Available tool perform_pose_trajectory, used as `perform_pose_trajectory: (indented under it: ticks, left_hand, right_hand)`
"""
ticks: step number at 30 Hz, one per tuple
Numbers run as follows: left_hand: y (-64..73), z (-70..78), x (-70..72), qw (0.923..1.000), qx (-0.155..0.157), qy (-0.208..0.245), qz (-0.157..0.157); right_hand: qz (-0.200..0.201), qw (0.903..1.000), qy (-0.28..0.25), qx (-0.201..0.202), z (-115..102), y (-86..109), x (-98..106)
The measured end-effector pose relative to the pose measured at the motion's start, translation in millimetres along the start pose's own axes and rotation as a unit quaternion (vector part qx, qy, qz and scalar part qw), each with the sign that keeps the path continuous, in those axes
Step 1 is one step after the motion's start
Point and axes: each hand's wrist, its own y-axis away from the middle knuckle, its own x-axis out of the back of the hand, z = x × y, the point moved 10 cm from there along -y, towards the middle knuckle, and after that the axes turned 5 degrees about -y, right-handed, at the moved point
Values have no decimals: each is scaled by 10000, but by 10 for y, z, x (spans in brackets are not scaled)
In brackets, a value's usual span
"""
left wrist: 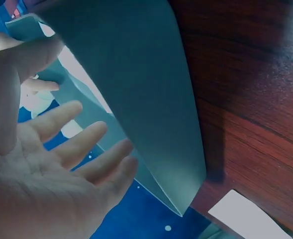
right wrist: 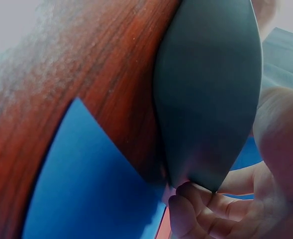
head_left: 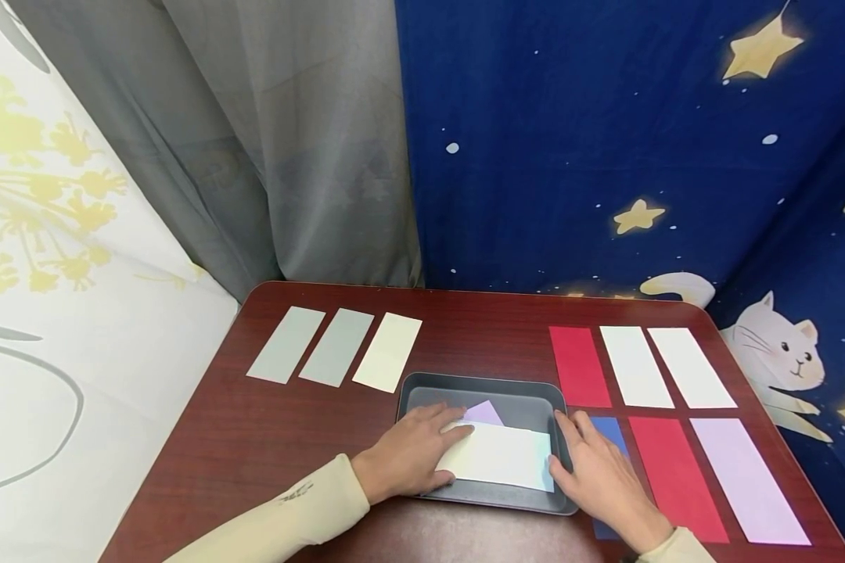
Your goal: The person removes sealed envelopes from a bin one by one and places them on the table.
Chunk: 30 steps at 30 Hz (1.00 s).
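A dark grey tray (head_left: 493, 383) sits near the table's front. A stack of pale cream and light blue paper strips (head_left: 503, 455) lies inside it, partly covering a purple paper (head_left: 484, 412). My left hand (head_left: 414, 453) reaches over the tray's left side, its thumb and fingertips at the strips' left end. The left wrist view shows that palm and its loosely spread fingers (left wrist: 81, 149) beside the tray wall (left wrist: 131, 94). At the right rim, my right hand (head_left: 602, 473) holds the tray, thumb inside and other fingers (right wrist: 198, 209) bent at the outer corner.
Two grey-green strips (head_left: 286, 344) and a cream strip (head_left: 388, 352) lie at the back left. At right are red strips (head_left: 580, 366), white strips (head_left: 637, 366), a lilac strip (head_left: 749, 478) and a blue strip (head_left: 609, 430) partly under my right hand. Curtains (head_left: 535, 156) hang behind the table.
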Motion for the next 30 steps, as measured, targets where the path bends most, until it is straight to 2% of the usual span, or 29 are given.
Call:
perform_pose_trajectory:
  ticks: [4,8,18,25,30]
  left_hand:
    - [-6,27,-73,9995,-44,-127,-300]
    - [-11,43,-122,9985,-55,-324,-431]
    - [-29,50,-106,9986,-60,-467,-234]
    - [-26,27,-98,9994,39,-321,-150]
    - [-18,-4,-94,9997,177,-37,-144]
  right_hand:
    - [6,10000,14,13,0,3,-4]
    - [7,10000,25,1,2,6,-4]
    - [-35,10000,76,-27,8,-1,-7]
    - [-22,10000,9,1,7,1,-2]
    - [-3,10000,4,34,9,3,2]
